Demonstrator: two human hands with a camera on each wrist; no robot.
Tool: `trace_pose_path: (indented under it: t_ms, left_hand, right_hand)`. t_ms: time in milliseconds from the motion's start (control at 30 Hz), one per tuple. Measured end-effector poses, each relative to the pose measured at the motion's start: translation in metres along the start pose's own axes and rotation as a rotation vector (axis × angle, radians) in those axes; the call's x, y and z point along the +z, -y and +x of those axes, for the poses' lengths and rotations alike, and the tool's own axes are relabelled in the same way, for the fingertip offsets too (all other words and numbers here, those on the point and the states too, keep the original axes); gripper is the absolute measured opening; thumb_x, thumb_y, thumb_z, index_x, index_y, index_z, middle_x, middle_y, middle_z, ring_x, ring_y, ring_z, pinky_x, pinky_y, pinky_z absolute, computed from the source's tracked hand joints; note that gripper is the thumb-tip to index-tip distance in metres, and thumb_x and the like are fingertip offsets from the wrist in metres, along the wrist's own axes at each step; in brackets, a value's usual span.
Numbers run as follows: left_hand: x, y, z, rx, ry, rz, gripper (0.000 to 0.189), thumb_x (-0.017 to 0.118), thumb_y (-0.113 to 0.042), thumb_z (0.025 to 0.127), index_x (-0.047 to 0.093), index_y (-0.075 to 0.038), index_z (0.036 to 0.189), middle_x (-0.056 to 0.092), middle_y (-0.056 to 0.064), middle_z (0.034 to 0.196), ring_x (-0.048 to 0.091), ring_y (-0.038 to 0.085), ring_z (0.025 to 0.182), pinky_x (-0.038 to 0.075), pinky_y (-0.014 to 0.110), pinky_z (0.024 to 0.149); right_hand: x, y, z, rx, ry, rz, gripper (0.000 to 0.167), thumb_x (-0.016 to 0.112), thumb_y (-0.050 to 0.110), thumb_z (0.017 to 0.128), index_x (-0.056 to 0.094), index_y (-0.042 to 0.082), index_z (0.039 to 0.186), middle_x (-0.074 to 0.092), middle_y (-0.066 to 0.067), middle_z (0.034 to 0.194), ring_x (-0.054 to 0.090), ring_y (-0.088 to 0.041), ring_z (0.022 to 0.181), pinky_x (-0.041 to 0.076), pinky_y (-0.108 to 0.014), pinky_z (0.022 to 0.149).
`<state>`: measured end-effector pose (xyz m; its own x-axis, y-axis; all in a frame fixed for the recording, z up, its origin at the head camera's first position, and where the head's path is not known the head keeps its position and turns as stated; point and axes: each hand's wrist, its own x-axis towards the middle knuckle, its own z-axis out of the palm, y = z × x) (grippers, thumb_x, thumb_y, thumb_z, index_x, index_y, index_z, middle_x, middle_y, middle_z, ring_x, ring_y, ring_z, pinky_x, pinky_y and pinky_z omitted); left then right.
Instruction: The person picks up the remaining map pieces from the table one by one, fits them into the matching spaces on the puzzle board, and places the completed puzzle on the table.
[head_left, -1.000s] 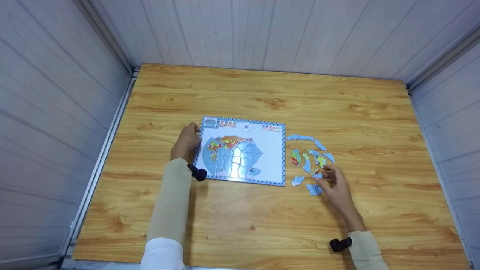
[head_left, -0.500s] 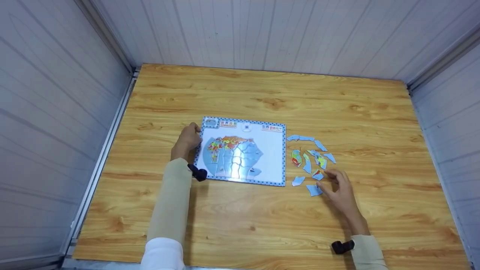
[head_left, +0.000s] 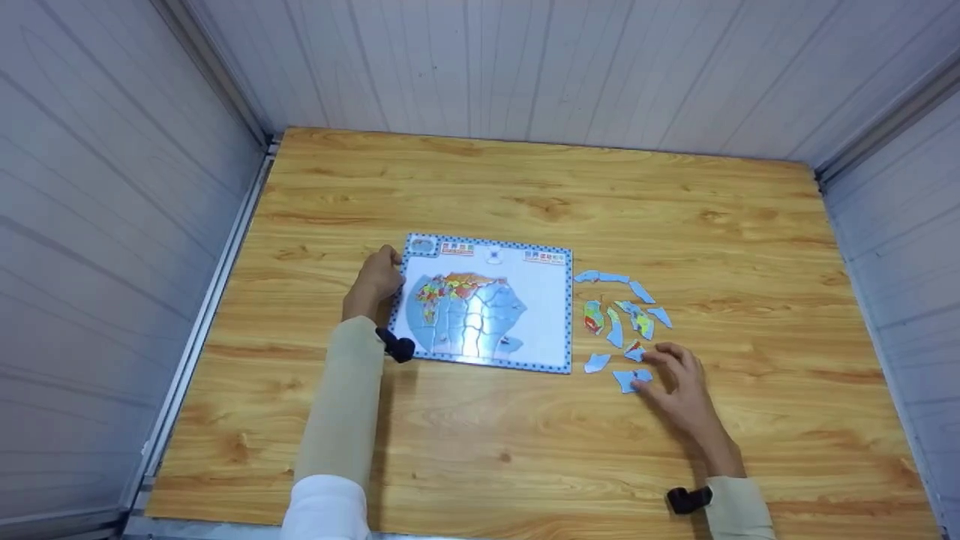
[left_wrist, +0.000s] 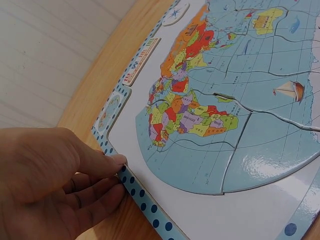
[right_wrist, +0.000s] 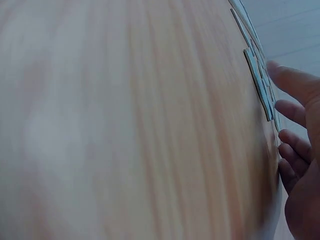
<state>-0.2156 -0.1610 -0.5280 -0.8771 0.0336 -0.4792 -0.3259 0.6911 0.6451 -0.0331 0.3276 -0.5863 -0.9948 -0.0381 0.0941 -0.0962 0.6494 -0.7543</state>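
A world-map jigsaw board (head_left: 546, 315) with a blue dotted border lies flat on the table, its left part filled with map pieces. At its left edge my left hand (head_left: 377, 276) grips the border; in the left wrist view the thumb (left_wrist: 118, 159) lies on top and the fingers curl against the side. My right hand (head_left: 686, 394) is over the loose pieces, thumb and index finger apart. The thumb tip meets a blue jigsaw piece (head_left: 627, 380), and the index finger is beside a small red-striped piece (head_left: 634, 349). In the right wrist view, the right hand (right_wrist: 302, 145) shows loosely bent fingers.
Several more loose pieces lie right of the board, among them a red-green piece (head_left: 593, 318), a yellow-blue piece (head_left: 641, 322) and a plain blue one (head_left: 597, 363). Panel walls (head_left: 495, 67) enclose the wooden table (head_left: 495, 450) at the back and sides.
My right hand has let go of the small red-striped piece, leaving it on the table, and has moved slightly toward the near right, to the lower blue piece. My left hand stays on the board.
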Motion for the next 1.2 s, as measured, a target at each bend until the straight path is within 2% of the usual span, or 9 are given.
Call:
trace_pose_path:
  t_ms: [233,433,567,667,800,1067,1200]
  left_hand:
    - [0.001,-0.002,-0.001,-0.025,-0.008,-0.017,0.031,0.043,-0.004,0.096,0.041,-0.003,0.127,0.048,0.018,0.124,0.047,0.029,0.11,0.042,0.042,0.096]
    - [0.001,-0.001,-0.002,-0.024,-0.01,-0.023,0.031,0.042,-0.004,0.096,0.042,-0.002,0.126,0.048,0.018,0.123,0.048,0.029,0.11,0.043,0.041,0.096]
    - [0.0,-0.003,-0.003,-0.062,0.003,-0.036,0.031,0.042,-0.006,0.097,0.041,-0.005,0.128,0.048,0.016,0.124,0.049,0.029,0.112,0.043,0.042,0.098]
    - [0.0,-0.002,-0.003,-0.041,-0.004,-0.016,0.031,0.041,-0.004,0.096,0.042,-0.004,0.128,0.048,0.017,0.125,0.048,0.029,0.111,0.042,0.043,0.098]
    - [0.0,-0.001,-0.002,-0.011,-0.014,0.007,0.033,0.039,-0.002,0.095,0.042,-0.002,0.128,0.048,0.019,0.126,0.046,0.029,0.11,0.041,0.043,0.098]
    - [0.0,-0.002,-0.003,-0.028,-0.013,-0.007,0.032,0.042,-0.003,0.095,0.042,-0.003,0.127,0.048,0.017,0.123,0.047,0.028,0.109,0.042,0.042,0.097]
    - [0.001,-0.002,-0.003,-0.027,-0.018,-0.003,0.031,0.043,-0.004,0.095,0.042,-0.003,0.126,0.048,0.017,0.122,0.047,0.028,0.108,0.042,0.041,0.095]
  right_hand:
    - [-0.006,-0.001,0.001,-0.03,0.05,-0.035,0.046,0.082,0.015,0.073,0.063,0.009,0.115,0.043,-0.019,0.136,0.028,-0.039,0.128,0.021,-0.059,0.101]
    - [-0.009,-0.002,0.001,-0.021,0.081,-0.035,0.04,0.081,0.014,0.074,0.065,0.01,0.111,0.04,-0.02,0.138,0.027,-0.041,0.129,0.02,-0.06,0.101]
    - [-0.01,-0.002,0.0,-0.013,0.105,-0.046,0.038,0.08,0.014,0.075,0.065,0.011,0.11,0.039,-0.02,0.139,0.025,-0.041,0.13,0.02,-0.061,0.101]
    - [-0.011,-0.001,0.001,-0.024,0.113,-0.039,0.037,0.08,0.012,0.075,0.065,0.01,0.109,0.039,-0.02,0.139,0.024,-0.041,0.13,0.02,-0.061,0.1]
    - [-0.011,-0.001,0.002,-0.05,0.107,-0.03,0.034,0.08,0.01,0.074,0.067,0.011,0.106,0.04,-0.02,0.138,0.026,-0.041,0.129,0.021,-0.06,0.099]
    - [-0.01,-0.001,0.003,-0.071,0.075,-0.037,0.031,0.081,0.008,0.073,0.067,0.01,0.101,0.043,-0.022,0.135,0.029,-0.042,0.128,0.019,-0.06,0.101]
    - [-0.007,-0.001,0.002,-0.095,0.033,-0.048,0.032,0.081,0.005,0.071,0.067,0.009,0.099,0.048,-0.02,0.126,0.034,-0.036,0.122,0.022,-0.055,0.098]
